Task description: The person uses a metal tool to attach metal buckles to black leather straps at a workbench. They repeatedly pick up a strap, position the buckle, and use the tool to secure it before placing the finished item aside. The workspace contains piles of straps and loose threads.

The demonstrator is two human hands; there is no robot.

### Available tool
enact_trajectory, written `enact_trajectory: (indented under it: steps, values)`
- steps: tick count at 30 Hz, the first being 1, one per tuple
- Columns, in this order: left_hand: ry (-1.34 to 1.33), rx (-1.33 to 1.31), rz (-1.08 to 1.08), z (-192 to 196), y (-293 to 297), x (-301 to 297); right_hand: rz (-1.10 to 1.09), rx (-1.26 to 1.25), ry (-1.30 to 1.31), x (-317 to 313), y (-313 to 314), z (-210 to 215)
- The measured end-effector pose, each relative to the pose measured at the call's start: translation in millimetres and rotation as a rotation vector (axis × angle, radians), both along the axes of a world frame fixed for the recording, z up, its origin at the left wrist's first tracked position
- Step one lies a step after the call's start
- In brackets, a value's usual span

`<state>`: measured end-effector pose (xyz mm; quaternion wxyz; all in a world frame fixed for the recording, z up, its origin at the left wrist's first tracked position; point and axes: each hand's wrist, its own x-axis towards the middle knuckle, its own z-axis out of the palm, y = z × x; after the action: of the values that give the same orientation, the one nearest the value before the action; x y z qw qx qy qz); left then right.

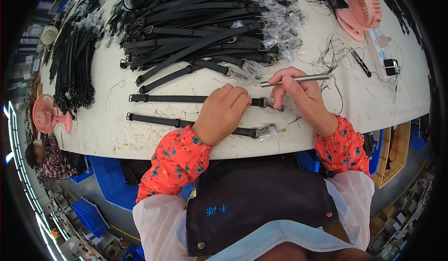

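Observation:
A black strap [170, 99] with a buckle at its left end lies crosswise on the white table. My left hand [223, 113] is closed over it right of the middle, fingers curled down on it. My right hand [301, 100] pinches a slim silver pen-like metal tool [313, 77], its thin tip pointing left above the strap. The lower fingers of that hand are by the strap's ring end [264, 103] and metal clasp; whether they grip it I cannot tell. Nearer to me lies a second black strap [156, 120], passing under my left wrist, its right-end clasp in clear plastic.
A large heap of black straps [200, 32] with plastic-wrapped clasps covers the far middle. Another strap bundle [74, 65] lies far left. Pink fans stand at left [45, 114] and far right [361, 4]. Thread snips [360, 64] and loose threads lie right. Blue crates [109, 181] stand below the table.

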<state>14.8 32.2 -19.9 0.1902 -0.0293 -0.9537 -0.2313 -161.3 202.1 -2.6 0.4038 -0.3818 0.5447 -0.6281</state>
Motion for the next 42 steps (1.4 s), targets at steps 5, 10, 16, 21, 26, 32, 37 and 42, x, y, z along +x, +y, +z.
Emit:
enact_trajectory:
  steps: [5, 10, 16, 21, 26, 32, 37, 42]
  values:
    - [-0.067, 0.285, 0.086, -9.8, -7.0, 1.7, -0.001, 0.001, -0.002, -0.5, 0.8, -0.5]
    - [-0.143, 0.542, 0.049, 8.7, -10.9, 6.5, -0.013, -0.01, 0.004, -1.6, 0.8, 0.3]
    - [0.015, 0.009, -0.042, 0.8, -6.4, 3.1, -0.051, -0.051, 0.053, -4.5, 1.0, 2.2]
    - [0.008, -0.272, -0.073, 8.4, 4.7, 6.5, -0.071, -0.054, 0.033, -6.1, 1.7, 3.1]
    - [0.051, -0.128, -0.055, 1.3, 4.4, 1.2, -0.073, -0.053, 0.029, -6.3, 2.5, 3.3]
    - [0.038, 0.173, 0.03, -4.7, 3.0, -3.9, -0.045, -0.051, 0.032, -7.0, 2.5, 1.8]
    - [0.034, 0.316, 0.075, -9.9, -2.1, -3.0, -0.011, -0.023, 0.003, -4.4, 1.5, 1.9]
    - [0.158, 0.836, 0.376, -12.0, -14.8, -2.3, -0.018, -0.04, 0.016, -5.5, 1.7, 0.4]
